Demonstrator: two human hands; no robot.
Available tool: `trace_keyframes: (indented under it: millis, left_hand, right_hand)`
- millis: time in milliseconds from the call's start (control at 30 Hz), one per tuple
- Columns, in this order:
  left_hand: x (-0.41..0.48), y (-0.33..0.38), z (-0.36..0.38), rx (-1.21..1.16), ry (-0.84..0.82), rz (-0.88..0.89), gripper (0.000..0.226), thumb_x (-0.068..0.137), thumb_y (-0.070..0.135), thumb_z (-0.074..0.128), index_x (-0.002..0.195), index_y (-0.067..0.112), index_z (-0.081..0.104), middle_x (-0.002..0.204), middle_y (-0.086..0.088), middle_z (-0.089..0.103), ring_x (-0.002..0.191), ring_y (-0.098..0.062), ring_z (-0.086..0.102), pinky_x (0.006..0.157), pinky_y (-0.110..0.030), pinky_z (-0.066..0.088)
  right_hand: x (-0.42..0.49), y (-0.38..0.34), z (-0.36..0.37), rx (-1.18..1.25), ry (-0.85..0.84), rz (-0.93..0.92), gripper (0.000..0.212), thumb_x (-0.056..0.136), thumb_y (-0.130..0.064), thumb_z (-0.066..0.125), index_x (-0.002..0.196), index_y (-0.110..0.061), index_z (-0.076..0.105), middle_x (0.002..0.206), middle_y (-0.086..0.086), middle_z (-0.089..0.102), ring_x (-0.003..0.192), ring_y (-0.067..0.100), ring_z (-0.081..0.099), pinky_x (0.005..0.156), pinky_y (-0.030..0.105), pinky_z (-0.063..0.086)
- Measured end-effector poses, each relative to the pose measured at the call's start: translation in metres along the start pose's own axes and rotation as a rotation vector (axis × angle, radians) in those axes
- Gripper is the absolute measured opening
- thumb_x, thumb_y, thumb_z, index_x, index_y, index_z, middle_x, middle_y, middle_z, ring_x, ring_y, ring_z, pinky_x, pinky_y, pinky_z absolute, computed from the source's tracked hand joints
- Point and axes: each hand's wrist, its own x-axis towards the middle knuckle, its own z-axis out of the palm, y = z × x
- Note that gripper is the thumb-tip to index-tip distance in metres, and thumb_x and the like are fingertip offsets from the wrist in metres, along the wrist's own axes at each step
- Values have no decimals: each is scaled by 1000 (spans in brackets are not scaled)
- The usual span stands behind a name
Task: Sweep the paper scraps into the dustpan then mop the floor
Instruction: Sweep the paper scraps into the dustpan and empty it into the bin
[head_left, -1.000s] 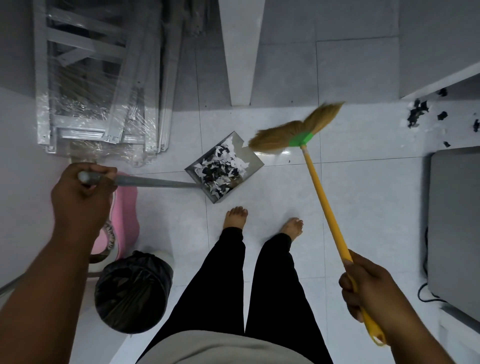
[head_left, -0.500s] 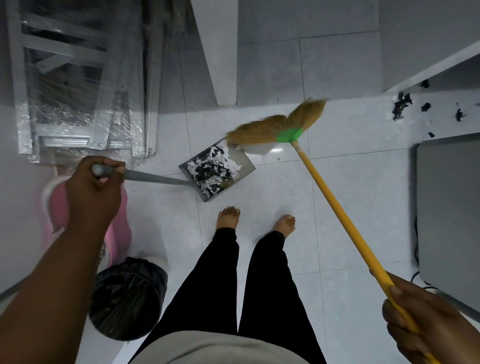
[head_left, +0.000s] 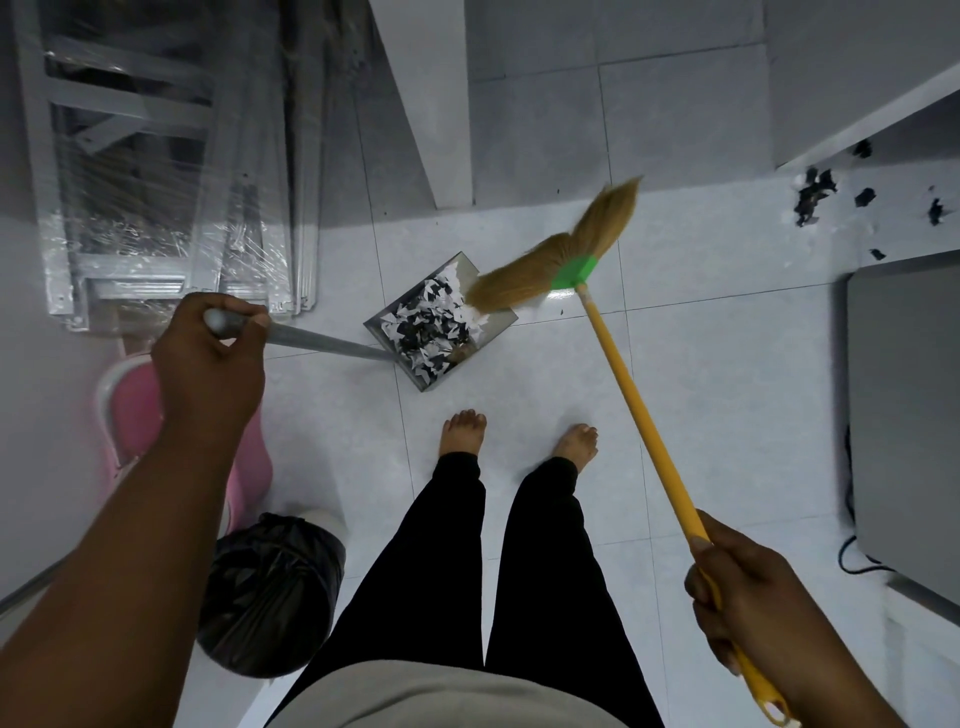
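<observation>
Many paper scraps (head_left: 434, 325) fill the grey dustpan (head_left: 496, 325).

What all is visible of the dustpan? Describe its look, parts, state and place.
The dustpan is a grey, metal-looking tray with low walls and a long grey handle. It sits on the white tiled floor ahead of the bare feet, heaped with black and white paper scraps. The left hand grips the handle's end; the broom overlaps its far edge with its straw end.
</observation>
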Motion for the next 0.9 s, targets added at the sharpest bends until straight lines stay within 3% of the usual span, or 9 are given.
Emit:
trace_keyframes:
  millis: [233, 400, 467, 600, 700, 767, 900]
  left_hand:
    - [-6, 5, 5, 22, -2, 0, 15, 87, 23, 68, 96, 11, 66, 90, -1, 69, 90, -24, 68, 86, -39, 56]
    - [-8, 4, 12, 69, 31, 14, 16, 88, 22, 68, 97, 9, 66, 82, 21, 61, 76, 10, 59, 77, -15, 48]
    - [-8, 2, 14, 75, 40, 34, 15, 88, 21, 68, 96, 9, 65, 81, 20, 61, 75, 8, 59, 78, -18, 48]
    - [-6, 5, 20, 81, 25, 58, 5, 88, 21, 68, 90, 22, 63, 82, 2, 65, 80, -17, 65, 78, -23, 50]
    - [-3, 14, 26, 106, 44, 63, 24, 88, 20, 67, 77, 37, 53, 74, 16, 61, 72, 5, 59, 73, -7, 43]
    - [-3, 22, 34, 116, 39, 77, 23, 87, 16, 65, 78, 33, 54, 73, 17, 59, 68, 9, 55, 70, -1, 37]
    - [-7, 38, 59, 186, -26, 168, 2, 89, 5, 61, 90, 4, 62, 81, -1, 62, 72, -10, 55, 68, -9, 37]
  right_hand:
    - [-10, 0, -19, 41, 47, -37, 29, 101, -16, 45, 81, -22, 65, 64, 13, 41, 46, 23, 31, 42, 28, 37]
    - [-7, -4, -26, 87, 56, -29, 29, 101, -17, 44, 90, -28, 69, 65, 14, 43, 46, 24, 33, 42, 28, 37]
    - [-3, -5, -24, 88, 64, -47, 28, 100, -16, 43, 88, -23, 67, 65, 13, 42, 45, 23, 32, 43, 28, 36]
    - [21, -15, -16, 109, 134, -74, 23, 101, -22, 44, 88, -19, 63, 65, 10, 45, 45, 21, 36, 42, 28, 38]
    - [51, -28, -11, 137, 201, -80, 19, 100, -22, 45, 96, -18, 64, 64, 6, 46, 45, 17, 40, 41, 28, 39]
    - [69, -35, -5, 124, 229, -67, 18, 99, -20, 45, 99, -19, 63, 64, 7, 46, 45, 17, 41, 41, 27, 39]
    - [80, -31, 10, -8, 194, -6, 17, 99, -18, 43, 99, -11, 58, 68, 11, 43, 46, 19, 41, 42, 28, 39]
